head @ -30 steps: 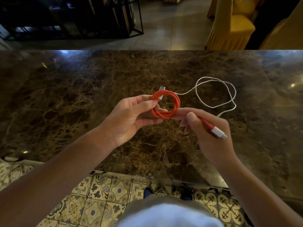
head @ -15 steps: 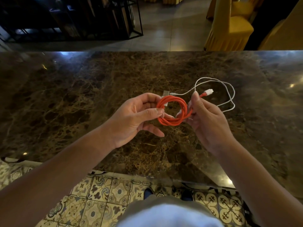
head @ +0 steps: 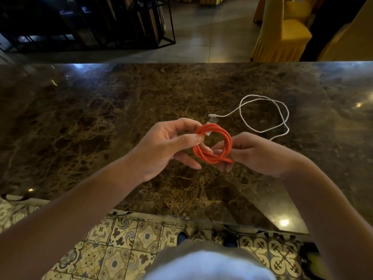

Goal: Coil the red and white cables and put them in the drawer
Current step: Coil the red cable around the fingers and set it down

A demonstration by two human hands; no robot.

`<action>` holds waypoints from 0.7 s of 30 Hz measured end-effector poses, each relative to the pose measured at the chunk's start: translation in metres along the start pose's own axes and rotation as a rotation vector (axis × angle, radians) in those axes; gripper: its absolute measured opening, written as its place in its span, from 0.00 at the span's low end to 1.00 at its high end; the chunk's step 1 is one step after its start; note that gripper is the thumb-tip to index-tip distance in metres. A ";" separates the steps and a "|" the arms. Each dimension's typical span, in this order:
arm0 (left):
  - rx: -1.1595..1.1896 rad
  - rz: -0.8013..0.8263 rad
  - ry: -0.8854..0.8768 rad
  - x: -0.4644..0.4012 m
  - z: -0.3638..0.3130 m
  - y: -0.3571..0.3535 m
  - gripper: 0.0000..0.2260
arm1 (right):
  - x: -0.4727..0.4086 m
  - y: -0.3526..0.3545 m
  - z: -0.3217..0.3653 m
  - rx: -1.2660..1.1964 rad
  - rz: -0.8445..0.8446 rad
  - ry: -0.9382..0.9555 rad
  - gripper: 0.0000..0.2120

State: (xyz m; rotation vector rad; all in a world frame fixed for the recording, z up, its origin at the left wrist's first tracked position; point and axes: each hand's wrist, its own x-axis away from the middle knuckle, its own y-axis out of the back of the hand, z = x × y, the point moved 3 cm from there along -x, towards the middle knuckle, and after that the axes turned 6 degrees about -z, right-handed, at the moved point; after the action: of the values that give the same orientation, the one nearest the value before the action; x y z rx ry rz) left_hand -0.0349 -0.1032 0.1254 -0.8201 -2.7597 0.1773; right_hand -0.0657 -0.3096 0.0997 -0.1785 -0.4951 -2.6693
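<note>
The red cable (head: 226,136) is wound into a small round coil, held above the marble table (head: 101,122). My left hand (head: 165,146) pinches the coil's left side between thumb and forefinger. My right hand (head: 258,152) grips the coil's lower right side, where the cable's loose end passes through the ring. The white plug at that end is hidden behind my fingers. The white cable (head: 264,112) lies uncoiled in loose loops on the table behind my right hand, its small plug pointing left. No drawer is in view.
The table's near edge runs above a patterned tile floor (head: 125,249). Beyond the far edge stand a black metal rack (head: 96,23) at the left and yellow-covered chairs (head: 282,31) at the right.
My right hand has carried the red cable's loose end from beside the coil around and down through the ring. The white plug, seen earlier, has gone behind my fingers. My left hand kept its pinch.
</note>
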 end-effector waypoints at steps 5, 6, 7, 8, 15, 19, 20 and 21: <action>-0.075 -0.043 0.004 0.000 0.006 -0.002 0.14 | 0.003 0.009 0.001 0.076 0.013 0.100 0.09; -0.074 -0.061 0.016 -0.001 0.007 0.000 0.14 | 0.006 0.014 0.000 0.059 0.005 0.121 0.09; -0.050 -0.071 0.031 -0.001 0.008 0.004 0.14 | 0.009 0.018 0.002 0.038 0.028 0.144 0.10; -0.014 -0.065 0.047 0.000 0.008 0.006 0.15 | 0.011 0.021 0.003 0.028 0.079 0.155 0.10; 0.081 0.086 0.064 -0.001 0.013 -0.007 0.10 | 0.008 0.012 0.011 0.137 0.178 0.201 0.10; 0.102 0.020 0.030 -0.001 0.008 0.001 0.10 | 0.010 0.022 0.008 -0.214 -0.401 0.280 0.06; 0.102 -0.023 0.023 -0.001 0.008 0.002 0.10 | 0.014 0.024 0.011 -0.203 -0.529 0.342 0.05; 0.107 -0.068 0.020 -0.002 0.008 0.003 0.09 | 0.018 0.022 0.016 -0.139 -0.598 0.399 0.04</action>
State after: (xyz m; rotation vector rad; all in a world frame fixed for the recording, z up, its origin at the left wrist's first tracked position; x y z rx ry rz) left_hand -0.0335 -0.1020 0.1165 -0.6962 -2.7276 0.2984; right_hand -0.0720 -0.3292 0.1245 0.5371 -0.2572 -3.1970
